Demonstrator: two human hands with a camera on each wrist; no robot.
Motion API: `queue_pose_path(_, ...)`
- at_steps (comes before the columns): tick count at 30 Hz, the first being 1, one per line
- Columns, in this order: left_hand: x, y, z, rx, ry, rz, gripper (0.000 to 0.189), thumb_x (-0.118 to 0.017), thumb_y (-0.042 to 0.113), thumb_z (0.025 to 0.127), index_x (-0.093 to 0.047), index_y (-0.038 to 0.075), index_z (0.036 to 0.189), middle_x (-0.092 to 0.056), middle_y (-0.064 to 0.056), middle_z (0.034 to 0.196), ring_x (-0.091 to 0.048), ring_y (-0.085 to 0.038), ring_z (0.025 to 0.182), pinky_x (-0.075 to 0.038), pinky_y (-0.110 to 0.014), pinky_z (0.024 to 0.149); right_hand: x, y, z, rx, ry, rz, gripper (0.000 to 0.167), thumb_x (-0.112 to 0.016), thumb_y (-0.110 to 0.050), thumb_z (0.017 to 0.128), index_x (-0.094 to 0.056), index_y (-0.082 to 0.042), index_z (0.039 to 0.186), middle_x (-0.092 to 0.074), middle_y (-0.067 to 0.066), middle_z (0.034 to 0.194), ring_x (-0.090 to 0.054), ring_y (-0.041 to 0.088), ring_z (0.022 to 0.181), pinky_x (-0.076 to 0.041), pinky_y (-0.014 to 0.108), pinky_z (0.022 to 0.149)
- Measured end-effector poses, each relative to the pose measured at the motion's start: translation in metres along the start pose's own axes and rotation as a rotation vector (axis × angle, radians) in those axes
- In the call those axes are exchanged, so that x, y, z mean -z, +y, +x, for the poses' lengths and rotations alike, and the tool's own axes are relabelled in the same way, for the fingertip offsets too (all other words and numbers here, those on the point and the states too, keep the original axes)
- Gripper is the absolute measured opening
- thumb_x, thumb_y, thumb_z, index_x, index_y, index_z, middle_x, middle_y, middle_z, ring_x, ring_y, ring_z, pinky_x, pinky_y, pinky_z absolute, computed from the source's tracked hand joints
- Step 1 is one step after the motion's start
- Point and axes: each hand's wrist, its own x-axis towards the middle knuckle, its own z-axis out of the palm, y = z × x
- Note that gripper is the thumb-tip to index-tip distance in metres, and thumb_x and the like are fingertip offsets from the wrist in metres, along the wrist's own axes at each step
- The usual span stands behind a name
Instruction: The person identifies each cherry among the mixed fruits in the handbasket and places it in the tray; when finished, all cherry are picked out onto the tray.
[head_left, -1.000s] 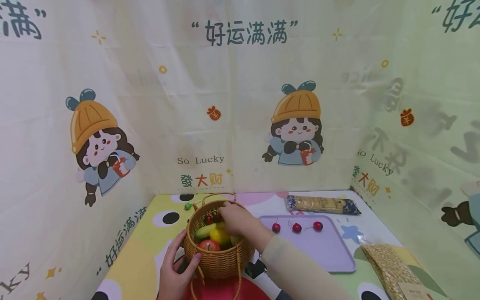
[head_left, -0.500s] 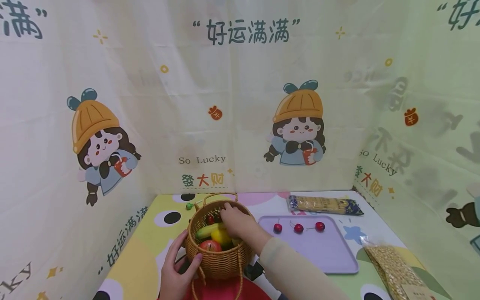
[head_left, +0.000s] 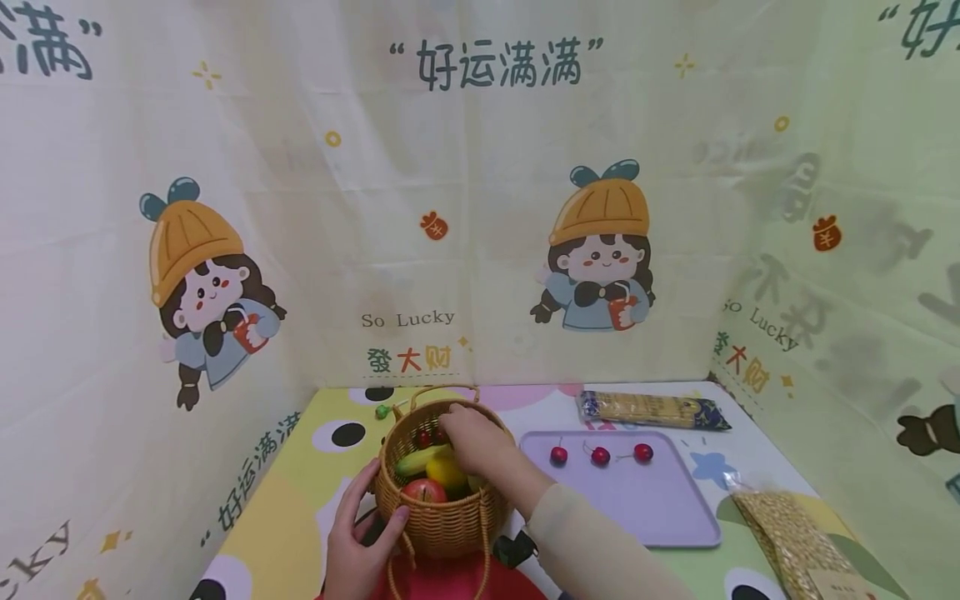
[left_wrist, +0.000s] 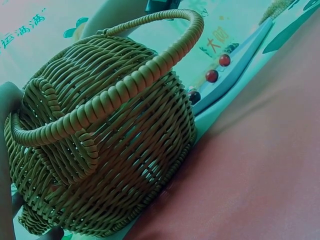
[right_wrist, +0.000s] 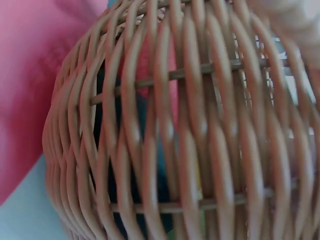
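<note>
A round wicker basket (head_left: 442, 525) stands near the front of the table, holding a red apple (head_left: 425, 491), a yellow lemon (head_left: 447, 472), a green-yellow banana-like fruit (head_left: 416, 460) and dark red cherries (head_left: 423, 438). My left hand (head_left: 362, 533) grips the basket's left side, thumb at the front. My right hand (head_left: 474, 440) reaches over the rim into the basket, beside a cherry; its fingertips are hidden, so any hold is unclear. The left wrist view shows the woven wall and a looped handle (left_wrist: 145, 75). Only the basket's weave (right_wrist: 190, 125) fills the right wrist view.
A lilac tray (head_left: 637, 508) with three cherries (head_left: 600, 456) along its back lies right of the basket. Behind it is a packet of noodles (head_left: 652, 410); at right, a bag of grains (head_left: 795, 533). A small green item (head_left: 382, 412) lies behind the basket.
The right hand stays in the basket with slight finger movement; the cherry beside its fingertips, hidden half a second ago, shows again. The left hand keeps its hold. The head view shifts slightly.
</note>
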Motion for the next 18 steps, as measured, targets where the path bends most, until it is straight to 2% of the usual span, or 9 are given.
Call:
queue_pose_path(4,0.001,0.0,0.001,0.008,-0.004,0.008,0.072,-0.087,0.036,0.1,-0.053,0.039,0.163,-0.051,0.007,0.167,-0.052,-0.002,0.135,-0.06,-0.031,0.103,0.003,0.004,0.0,0.0,0.084,0.14,0.018,-0.084,-0.011,0.094,-0.078,-0.016,0.109,-0.065,-0.005,0.103,-0.062,0.011,0.091,-0.06,0.031,0.085)
queue_pose_path(9,0.001,0.001,0.002,-0.013,-0.017,0.004,0.073,-0.086,0.034,0.1,-0.052,0.038,0.164,-0.051,0.004,0.167,-0.052,-0.001,0.135,-0.062,-0.034,0.102,0.01,0.008,-0.005,0.047,0.167,0.281,0.019,-0.083,-0.009,0.091,-0.08,-0.017,0.109,-0.067,-0.004,0.106,-0.063,0.012,0.093,-0.06,0.032,0.086)
queue_pose_path(13,0.003,0.004,0.001,-0.034,-0.026,-0.022,0.072,-0.086,0.03,0.101,-0.052,0.035,0.164,-0.051,0.001,0.168,-0.052,0.0,0.136,-0.063,-0.036,0.102,0.027,0.004,-0.017,0.071,0.188,0.372,0.02,-0.082,-0.009,0.095,-0.08,-0.015,0.113,-0.071,-0.001,0.113,-0.065,0.013,0.099,-0.062,0.03,0.09)
queue_pose_path(18,0.004,0.004,0.001,-0.021,-0.026,-0.025,0.072,-0.086,0.032,0.101,-0.052,0.036,0.164,-0.051,0.002,0.168,-0.051,-0.001,0.137,-0.064,-0.041,0.104,0.049,0.001,-0.041,0.058,0.215,0.469,0.022,-0.081,-0.011,0.098,-0.077,-0.016,0.119,-0.072,-0.003,0.117,-0.068,0.011,0.104,-0.063,0.03,0.096)
